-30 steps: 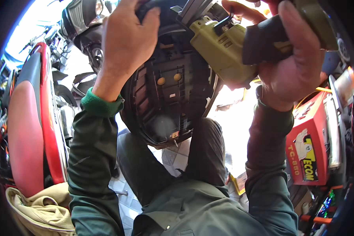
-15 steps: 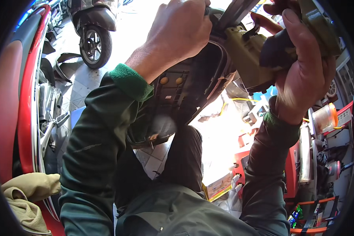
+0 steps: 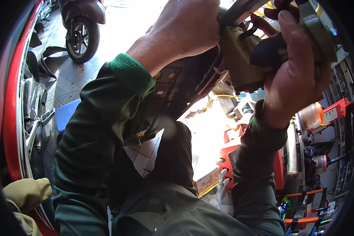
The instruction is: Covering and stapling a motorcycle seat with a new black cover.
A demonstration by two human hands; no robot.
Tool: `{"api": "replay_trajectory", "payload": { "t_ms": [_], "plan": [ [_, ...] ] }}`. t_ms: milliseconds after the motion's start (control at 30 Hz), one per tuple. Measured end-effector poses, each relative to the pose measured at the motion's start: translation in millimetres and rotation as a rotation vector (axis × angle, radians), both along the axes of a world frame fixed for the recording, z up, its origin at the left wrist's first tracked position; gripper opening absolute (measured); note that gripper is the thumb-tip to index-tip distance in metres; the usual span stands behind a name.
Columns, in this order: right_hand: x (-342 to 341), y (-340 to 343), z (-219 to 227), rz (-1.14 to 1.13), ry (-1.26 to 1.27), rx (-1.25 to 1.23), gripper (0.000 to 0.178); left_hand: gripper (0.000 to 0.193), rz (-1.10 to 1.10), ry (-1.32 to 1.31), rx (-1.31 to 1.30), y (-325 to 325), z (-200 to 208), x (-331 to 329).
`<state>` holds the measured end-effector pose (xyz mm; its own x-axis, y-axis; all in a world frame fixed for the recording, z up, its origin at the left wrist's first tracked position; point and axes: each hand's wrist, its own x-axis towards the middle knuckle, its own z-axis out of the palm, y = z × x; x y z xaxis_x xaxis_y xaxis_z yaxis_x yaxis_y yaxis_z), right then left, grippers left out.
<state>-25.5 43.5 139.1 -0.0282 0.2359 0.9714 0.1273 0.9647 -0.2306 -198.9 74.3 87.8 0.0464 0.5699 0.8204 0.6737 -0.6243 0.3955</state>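
Note:
My right hand (image 3: 295,70) is wrapped round an olive-green power tool (image 3: 240,59) with a dark grip area, held up at the upper right. Beside it my left hand (image 3: 185,29) is closed in a fist, its back toward me. What its fingers hold is hidden. A dark bar (image 3: 242,11) slants between the left fist and the tool. Under my left wrist hangs a dark moulded panel (image 3: 173,90) with yellowish round pads, resembling the underside of a scooter seat. Its upper part is covered by my left hand and forearm.
A parked scooter's front wheel (image 3: 82,39) stands at the far left. Red bodywork (image 3: 13,98) runs along the left edge, with a beige cloth (image 3: 27,194) near it. A blue plastic piece (image 3: 67,114) shows by my left sleeve. At right are a clear tub (image 3: 308,114) and a red power strip (image 3: 334,112).
My view has shifted, so the scooter and floor sit further left and higher. My left fist has come slightly closer to the tool. The right hand keeps its grip.

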Motion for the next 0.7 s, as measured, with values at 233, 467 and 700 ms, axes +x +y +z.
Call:
{"api": "replay_trajectory", "payload": {
  "t_ms": [233, 467, 700],
  "plan": [
    [-18, 5, -17, 0.084, 0.16, 0.044, 0.016, 0.018, -0.064, -0.021, 0.081, -2, -4, -15],
    [-29, 8, -25, 0.08, 0.255, 0.059, 0.015, 0.016, -0.048, 0.007, 0.062, 10, -4, -22],
    [-9, 4, -15, -0.001, 0.267, -0.046, 0.02, 0.027, -0.098, -0.079, 0.117, 14, -3, -20]
  ]
}}
